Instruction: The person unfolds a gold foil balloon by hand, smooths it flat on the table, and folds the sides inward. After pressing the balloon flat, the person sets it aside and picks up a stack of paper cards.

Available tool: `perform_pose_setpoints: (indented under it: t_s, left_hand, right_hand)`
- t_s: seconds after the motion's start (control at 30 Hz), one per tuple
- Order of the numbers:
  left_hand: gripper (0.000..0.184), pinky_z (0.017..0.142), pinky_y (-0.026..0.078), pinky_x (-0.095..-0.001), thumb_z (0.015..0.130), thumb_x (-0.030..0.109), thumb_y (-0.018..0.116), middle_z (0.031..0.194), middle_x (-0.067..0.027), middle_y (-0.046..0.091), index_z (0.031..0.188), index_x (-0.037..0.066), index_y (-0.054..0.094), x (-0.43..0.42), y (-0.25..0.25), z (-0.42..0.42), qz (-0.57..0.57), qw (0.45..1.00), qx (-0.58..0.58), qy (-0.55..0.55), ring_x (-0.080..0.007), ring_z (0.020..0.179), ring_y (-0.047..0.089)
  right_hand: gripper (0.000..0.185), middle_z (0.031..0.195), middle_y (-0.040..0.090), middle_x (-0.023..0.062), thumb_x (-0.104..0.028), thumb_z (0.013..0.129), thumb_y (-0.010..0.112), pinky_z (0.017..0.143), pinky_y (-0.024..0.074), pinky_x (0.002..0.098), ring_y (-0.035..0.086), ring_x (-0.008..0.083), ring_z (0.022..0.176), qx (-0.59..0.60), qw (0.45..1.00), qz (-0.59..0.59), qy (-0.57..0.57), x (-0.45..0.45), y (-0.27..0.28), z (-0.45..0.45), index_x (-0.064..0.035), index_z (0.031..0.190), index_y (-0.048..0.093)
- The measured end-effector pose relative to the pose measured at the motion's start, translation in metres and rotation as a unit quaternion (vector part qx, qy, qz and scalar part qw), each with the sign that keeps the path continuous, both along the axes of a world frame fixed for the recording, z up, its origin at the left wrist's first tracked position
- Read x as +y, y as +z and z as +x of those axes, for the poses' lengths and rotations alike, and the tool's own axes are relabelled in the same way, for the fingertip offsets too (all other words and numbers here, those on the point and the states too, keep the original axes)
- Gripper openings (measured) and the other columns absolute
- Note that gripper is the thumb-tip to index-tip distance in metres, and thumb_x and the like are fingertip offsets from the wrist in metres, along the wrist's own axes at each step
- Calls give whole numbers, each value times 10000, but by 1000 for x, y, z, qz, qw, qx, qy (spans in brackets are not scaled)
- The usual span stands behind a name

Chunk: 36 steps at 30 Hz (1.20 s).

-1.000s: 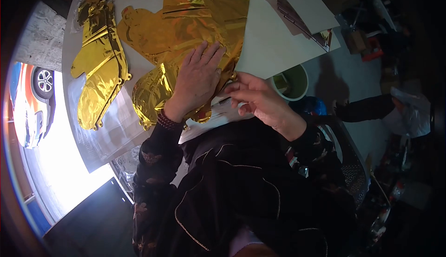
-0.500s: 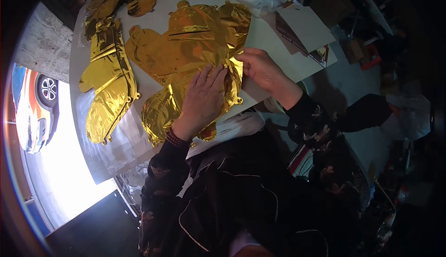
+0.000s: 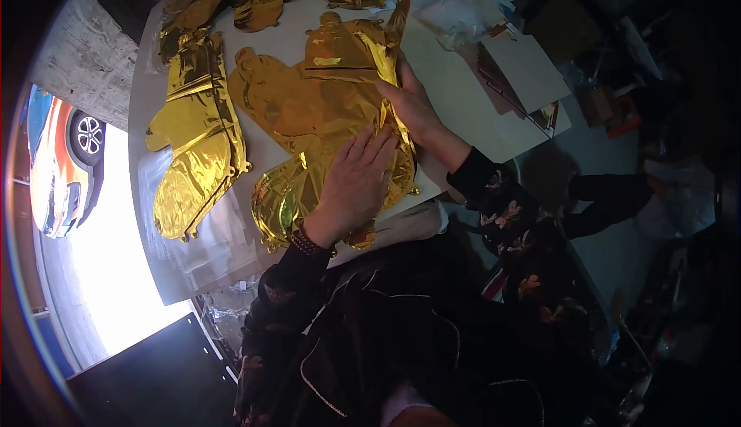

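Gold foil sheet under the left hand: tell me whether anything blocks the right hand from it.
Nothing visible does: the right hand touches the edge of the gold foil sheet, and the left hand rests on it.

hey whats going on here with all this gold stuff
A person is handling a large gold foil piece on a pale table. The left hand lies spread on top of it, while the right hand is at its right edge, where the foil is folded up. Another foil piece lies to the left, with more gold foil farther back.
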<state>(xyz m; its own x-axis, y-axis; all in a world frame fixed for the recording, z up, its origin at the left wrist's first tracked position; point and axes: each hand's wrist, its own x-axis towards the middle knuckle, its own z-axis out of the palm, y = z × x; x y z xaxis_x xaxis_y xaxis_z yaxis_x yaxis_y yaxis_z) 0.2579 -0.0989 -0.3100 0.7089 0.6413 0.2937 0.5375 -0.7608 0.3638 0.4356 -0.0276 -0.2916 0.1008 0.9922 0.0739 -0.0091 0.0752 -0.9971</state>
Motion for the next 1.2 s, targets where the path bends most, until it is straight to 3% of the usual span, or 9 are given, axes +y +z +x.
perform_pose_setpoints:
  t_s: [0.2, 0.3, 0.4, 0.6, 0.7, 0.83, 0.93, 1.13, 1.2]
  left_hand:
    - [585, 1222, 273, -471, 969, 183, 547, 1579, -157, 441, 1527, 52, 431, 0, -1, 0, -1, 1000, 7, 5, -352, 1484, 369]
    - [590, 1223, 270, -469, 968, 189, 549, 1573, -159, 448, 1531, 59, 429, 0, -5, 0, 9, 1000, 7, 10, -348, 1485, 369]
    - [590, 1253, 226, -444, 972, 224, 562, 1588, -124, 437, 1528, 71, 437, 0, -1, 0, -15, 999, 29, 9, -302, 1520, 316]
    - [576, 1249, 236, -446, 973, 219, 566, 1582, -114, 444, 1517, 72, 445, -1, 1, -1, -9, 1000, 17, 9, -308, 1509, 330]
    - [573, 1244, 244, -447, 973, 212, 564, 1580, -113, 444, 1515, 69, 445, -1, 4, -1, -3, 1000, 22, 4, -311, 1503, 338]
    - [581, 1215, 293, -470, 931, 158, 587, 1564, -159, 449, 1488, 49, 463, -1, 0, 1, 5, 1000, -5, 9, -332, 1469, 391]
    - [532, 1220, 288, -461, 918, 135, 585, 1534, -164, 466, 1436, 52, 493, 0, 0, 2, -15, 999, -25, 16, -325, 1464, 397]
    - [442, 1223, 293, -442, 904, 95, 586, 1476, -153, 504, 1341, 72, 532, 1, 1, 1, -32, 998, -46, 20, -317, 1453, 414]
    - [444, 1221, 297, -444, 906, 94, 587, 1479, -156, 503, 1345, 76, 532, 1, 1, 1, -35, 998, -41, 22, -317, 1451, 418]
  right_hand:
    - [796, 1662, 290, 177, -276, 1028, 600, 1220, 272, 364, 310, 277, 1525, -209, 976, 54, 18, 5, -9, -10, -21, 1640, 161]
    - [816, 1602, 337, 228, -282, 985, 630, 1171, 354, 415, 344, 361, 1496, -291, 950, 105, 33, 8, -9, -10, 10, 1606, 190]
    - [754, 1654, 301, 215, -274, 1033, 581, 1207, 299, 362, 354, 301, 1503, -307, 946, 105, -17, 13, -16, -3, 0, 1626, 203]
    - [662, 1577, 440, 219, -192, 1032, 549, 1190, 314, 317, 414, 281, 1470, -152, 985, 11, -81, 29, -13, 17, 8, 1604, 282]
    - [664, 1608, 392, 224, -211, 1050, 537, 1196, 310, 332, 394, 280, 1487, -241, 966, 67, -62, 30, -20, 14, 18, 1607, 258]
    - [792, 1614, 315, 285, -410, 1036, 546, 1237, 263, 434, 269, 419, 1527, -305, 946, 110, -6, 21, -16, -5, 74, 1579, 231]
    - [775, 1604, 329, 291, -431, 1040, 534, 1238, 261, 445, 279, 444, 1515, -380, 917, 121, 31, 27, -21, -7, 86, 1558, 277]
    - [567, 1581, 404, 228, -317, 1086, 503, 1223, 286, 398, 326, 357, 1510, -274, 953, 90, 91, 44, -27, 7, 61, 1500, 423]
    - [491, 1533, 449, 222, -246, 1074, 506, 1205, 311, 406, 370, 361, 1470, -347, 923, 148, 77, 50, -28, 18, 47, 1465, 467]
